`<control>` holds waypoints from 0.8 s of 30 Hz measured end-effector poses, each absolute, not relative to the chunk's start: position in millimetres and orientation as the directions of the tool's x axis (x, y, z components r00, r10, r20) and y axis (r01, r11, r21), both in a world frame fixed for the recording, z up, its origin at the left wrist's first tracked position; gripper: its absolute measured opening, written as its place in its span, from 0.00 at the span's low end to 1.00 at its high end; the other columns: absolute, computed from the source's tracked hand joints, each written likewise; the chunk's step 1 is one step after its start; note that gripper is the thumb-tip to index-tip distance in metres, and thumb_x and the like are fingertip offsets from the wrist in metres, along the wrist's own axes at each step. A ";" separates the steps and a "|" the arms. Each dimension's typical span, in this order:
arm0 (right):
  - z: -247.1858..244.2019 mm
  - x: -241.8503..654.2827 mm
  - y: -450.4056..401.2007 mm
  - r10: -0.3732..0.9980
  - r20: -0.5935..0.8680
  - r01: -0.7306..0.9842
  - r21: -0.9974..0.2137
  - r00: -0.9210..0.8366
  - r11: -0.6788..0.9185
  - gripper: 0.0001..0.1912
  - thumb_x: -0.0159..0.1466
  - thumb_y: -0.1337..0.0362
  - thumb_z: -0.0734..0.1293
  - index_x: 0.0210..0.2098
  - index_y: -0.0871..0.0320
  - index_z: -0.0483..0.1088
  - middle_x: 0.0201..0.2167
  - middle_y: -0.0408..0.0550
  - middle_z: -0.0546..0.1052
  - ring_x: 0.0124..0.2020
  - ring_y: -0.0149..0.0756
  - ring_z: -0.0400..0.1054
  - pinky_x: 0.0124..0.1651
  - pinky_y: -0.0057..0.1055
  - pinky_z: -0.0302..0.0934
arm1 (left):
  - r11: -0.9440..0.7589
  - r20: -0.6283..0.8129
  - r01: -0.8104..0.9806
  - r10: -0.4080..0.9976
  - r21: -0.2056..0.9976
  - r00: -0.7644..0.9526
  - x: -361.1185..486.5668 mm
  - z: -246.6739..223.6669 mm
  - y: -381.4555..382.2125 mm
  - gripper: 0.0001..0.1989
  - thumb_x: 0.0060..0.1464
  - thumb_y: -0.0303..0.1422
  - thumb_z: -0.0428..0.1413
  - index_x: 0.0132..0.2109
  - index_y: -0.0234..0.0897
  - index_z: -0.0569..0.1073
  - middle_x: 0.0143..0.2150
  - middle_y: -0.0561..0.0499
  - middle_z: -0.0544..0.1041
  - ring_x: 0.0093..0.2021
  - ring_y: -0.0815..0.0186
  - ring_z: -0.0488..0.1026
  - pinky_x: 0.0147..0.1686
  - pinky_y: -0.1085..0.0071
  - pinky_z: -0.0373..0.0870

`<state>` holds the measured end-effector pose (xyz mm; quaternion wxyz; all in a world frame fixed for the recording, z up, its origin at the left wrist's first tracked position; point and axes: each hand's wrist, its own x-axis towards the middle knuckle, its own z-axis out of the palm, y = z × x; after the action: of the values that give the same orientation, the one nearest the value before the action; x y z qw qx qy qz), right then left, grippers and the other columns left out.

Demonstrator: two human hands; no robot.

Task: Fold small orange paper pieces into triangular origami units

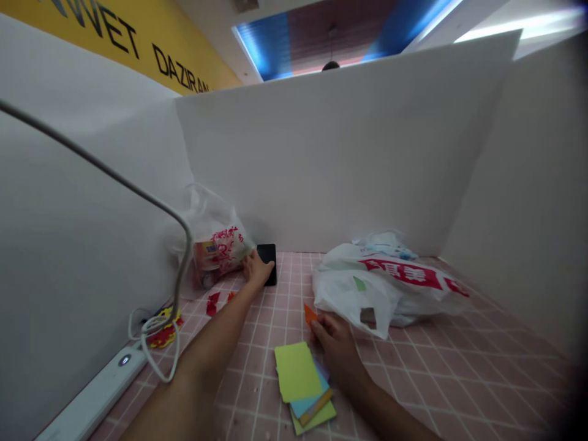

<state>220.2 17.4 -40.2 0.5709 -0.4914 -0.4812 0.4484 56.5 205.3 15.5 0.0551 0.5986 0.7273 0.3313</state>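
Observation:
My left hand [257, 268] is stretched far forward at a black, flat, phone-like slab [271, 277] near the back wall. Its thumb lies across the slab's front, while the other fingers bend at the slab's left edge, partly hidden. Between the thumb and fingers of my right hand [335, 343] is a small orange piece of paper [309, 313] with a pointed top. Just left of that hand lies a loose stack of coloured paper sheets [298, 373], yellow on top, with blue, orange and yellow-green edges showing beneath.
A white plastic bag [234, 254] with red print stands back left; another white bag [344, 278] lies at right. Red and orange scraps [212, 304] lie beside my left forearm. A white power strip [92, 398] and grey-white cable [114, 174] run along the left wall.

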 end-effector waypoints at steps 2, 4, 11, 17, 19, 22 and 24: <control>-41.1 221.7 18.2 0.984 0.120 -0.004 -0.993 0.132 0.122 0.18 0.60 0.51 0.66 0.22 0.55 0.62 0.19 0.42 0.66 0.22 0.34 0.58 0.25 0.30 0.52 | 0.085 0.323 0.849 0.901 0.521 -0.288 64.3 10.5 215.3 0.36 0.48 0.40 0.61 0.62 0.36 0.60 0.58 0.31 0.67 0.60 0.41 0.63 0.54 0.53 0.61; -42.0 222.9 18.5 0.987 0.113 -0.001 -0.994 0.118 0.113 0.17 0.61 0.53 0.65 0.22 0.55 0.62 0.20 0.42 0.65 0.22 0.34 0.58 0.26 0.30 0.52 | 0.100 0.325 0.861 0.899 0.499 -0.293 72.0 6.6 222.3 0.37 0.48 0.40 0.61 0.63 0.38 0.59 0.58 0.33 0.67 0.59 0.41 0.64 0.53 0.53 0.63; -40.7 222.7 18.8 0.991 0.083 -0.055 -0.995 0.107 0.089 0.18 0.60 0.52 0.65 0.21 0.55 0.61 0.19 0.41 0.64 0.21 0.33 0.56 0.25 0.29 0.51 | 0.163 0.322 0.865 0.883 0.474 -0.342 88.2 0.2 229.4 0.35 0.52 0.38 0.58 0.65 0.39 0.57 0.57 0.33 0.65 0.57 0.42 0.65 0.50 0.53 0.65; -43.6 221.6 19.5 0.994 0.056 -0.085 -0.994 0.098 0.065 0.18 0.59 0.51 0.66 0.22 0.55 0.60 0.19 0.40 0.64 0.21 0.32 0.57 0.25 0.29 0.51 | 0.186 0.294 0.852 0.884 0.490 -0.363 90.3 0.0 231.5 0.35 0.52 0.38 0.58 0.65 0.40 0.56 0.57 0.34 0.65 0.56 0.43 0.66 0.47 0.54 0.68; -43.4 221.7 19.1 0.994 0.054 -0.087 -0.994 0.096 0.062 0.18 0.59 0.51 0.66 0.22 0.55 0.60 0.19 0.39 0.63 0.20 0.32 0.56 0.25 0.29 0.50 | 0.189 0.291 0.850 0.884 0.491 -0.365 91.0 0.1 232.3 0.34 0.52 0.38 0.58 0.64 0.40 0.57 0.57 0.34 0.65 0.55 0.42 0.66 0.46 0.54 0.68; -41.4 222.3 18.2 0.993 0.073 -0.071 -0.994 0.095 0.080 0.17 0.60 0.53 0.66 0.22 0.55 0.60 0.19 0.39 0.62 0.20 0.32 0.56 0.25 0.29 0.50 | 0.194 0.288 0.850 0.884 0.491 -0.368 92.9 0.6 233.4 0.33 0.53 0.37 0.58 0.63 0.41 0.57 0.57 0.34 0.64 0.54 0.42 0.67 0.44 0.54 0.69; -40.4 222.9 17.8 0.992 0.088 -0.060 -0.994 0.091 0.094 0.16 0.61 0.54 0.65 0.22 0.55 0.61 0.19 0.39 0.63 0.21 0.32 0.56 0.25 0.29 0.50 | 0.195 0.286 0.850 0.885 0.490 -0.368 94.0 0.9 233.9 0.31 0.53 0.36 0.57 0.63 0.41 0.58 0.57 0.34 0.64 0.55 0.41 0.67 0.44 0.53 0.69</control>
<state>222.9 17.8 -40.4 0.5596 -0.4819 -0.4834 0.4701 94.0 233.9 0.9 0.0297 0.5612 0.7725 0.2955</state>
